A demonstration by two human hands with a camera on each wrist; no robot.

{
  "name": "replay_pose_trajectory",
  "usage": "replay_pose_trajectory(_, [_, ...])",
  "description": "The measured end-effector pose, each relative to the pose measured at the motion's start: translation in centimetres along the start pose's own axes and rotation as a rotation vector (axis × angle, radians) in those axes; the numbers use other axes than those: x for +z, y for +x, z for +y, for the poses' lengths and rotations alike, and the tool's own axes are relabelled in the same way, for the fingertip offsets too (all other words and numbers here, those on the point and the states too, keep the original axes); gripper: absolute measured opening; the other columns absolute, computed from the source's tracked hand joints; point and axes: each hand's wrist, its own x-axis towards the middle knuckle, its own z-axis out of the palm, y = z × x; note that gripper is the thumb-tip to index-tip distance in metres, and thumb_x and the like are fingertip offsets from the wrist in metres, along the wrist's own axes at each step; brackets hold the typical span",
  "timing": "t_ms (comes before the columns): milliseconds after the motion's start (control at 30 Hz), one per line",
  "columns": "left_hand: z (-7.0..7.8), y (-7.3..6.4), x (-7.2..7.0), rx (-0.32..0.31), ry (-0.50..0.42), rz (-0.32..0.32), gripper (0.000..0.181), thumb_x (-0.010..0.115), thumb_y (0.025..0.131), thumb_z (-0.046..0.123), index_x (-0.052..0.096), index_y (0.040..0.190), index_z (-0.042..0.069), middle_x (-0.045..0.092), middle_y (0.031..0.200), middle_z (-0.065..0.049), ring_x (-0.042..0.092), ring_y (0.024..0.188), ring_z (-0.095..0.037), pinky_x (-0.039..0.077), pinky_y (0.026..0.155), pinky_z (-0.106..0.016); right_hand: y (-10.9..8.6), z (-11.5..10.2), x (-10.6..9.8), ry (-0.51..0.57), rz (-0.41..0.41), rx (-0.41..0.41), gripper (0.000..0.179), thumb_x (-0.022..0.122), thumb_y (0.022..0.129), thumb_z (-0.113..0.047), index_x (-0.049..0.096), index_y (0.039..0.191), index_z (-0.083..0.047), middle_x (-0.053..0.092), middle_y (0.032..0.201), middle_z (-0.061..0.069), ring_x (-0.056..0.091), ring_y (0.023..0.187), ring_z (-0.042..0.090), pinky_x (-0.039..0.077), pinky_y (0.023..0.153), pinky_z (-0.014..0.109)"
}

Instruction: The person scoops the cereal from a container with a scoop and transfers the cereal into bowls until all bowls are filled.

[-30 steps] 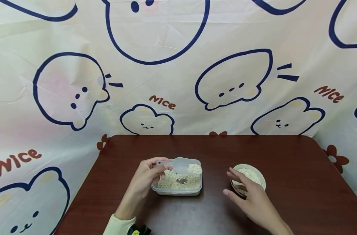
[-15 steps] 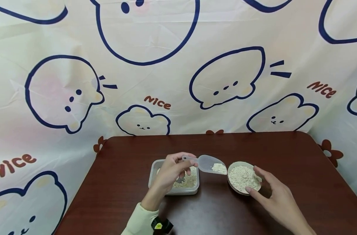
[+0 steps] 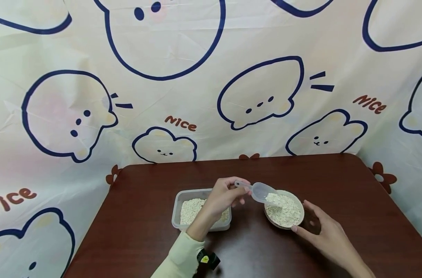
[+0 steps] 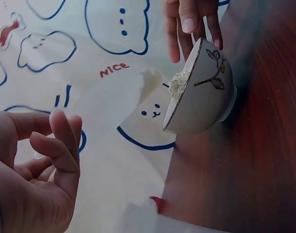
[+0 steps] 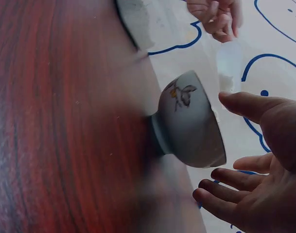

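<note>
My left hand [image 3: 222,200] pinches the handle of a translucent plastic scoop [image 3: 261,191]. The scoop's mouth tilts down over the left part of a white bowl [image 4: 203,99], with pale flakes like oats [image 3: 285,212] at its lip and heaped in the bowl. Brown leaf sprigs decorate the bowl's outside, seen in both wrist views. Just right of the bowl, my right hand [image 3: 330,233] has its fingers and thumb spread close to the rim; whether the thumb touches it I cannot tell. In the right wrist view, the scoop [image 5: 229,65] hangs above the bowl.
A clear plastic box [image 3: 176,212] of similar flakes stands left of the bowl, partly hidden behind my left forearm. Both stand on a dark reddish-brown table [image 3: 145,185]. A cartoon-printed cloth [image 3: 183,96] hangs behind and beside the table.
My left hand has carried the loaded scoop rightward from above the box to the bowl and tipped it. My right hand has moved from over the bowl to its right side.
</note>
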Motion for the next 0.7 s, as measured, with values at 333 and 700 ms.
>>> replay_pose_trajectory(333, [1.5, 1.2, 2.8, 0.072, 0.331, 0.032, 0.012, 0.075, 0.095, 0.013, 0.081, 0.106, 0.014, 0.072, 0.069, 0.000, 0.067, 0.057, -0.010, 0.041, 0.052, -0.025, 0.5, 0.4, 0.5, -0.003, -0.031, 0.024, 0.108, 0.084, 0.087, -0.061, 0.038, 0.163, 0.000, 0.047, 0.160, 0.034, 0.069, 0.124, 0.049, 0.061, 0.094, 0.056])
replay_pose_trajectory(700, [0.4, 1.2, 3.6, 0.101, 0.402, 0.011, 0.012, 0.074, 0.098, 0.014, 0.080, 0.109, 0.014, 0.074, 0.070, -0.007, 0.067, 0.058, -0.010, 0.039, 0.050, -0.023, 0.3, 0.4, 0.6, 0.024, -0.021, 0.026, 0.108, 0.085, 0.086, -0.062, 0.040, 0.162, 0.000, 0.050, 0.158, 0.034, 0.073, 0.120, 0.045, 0.063, 0.091, 0.051])
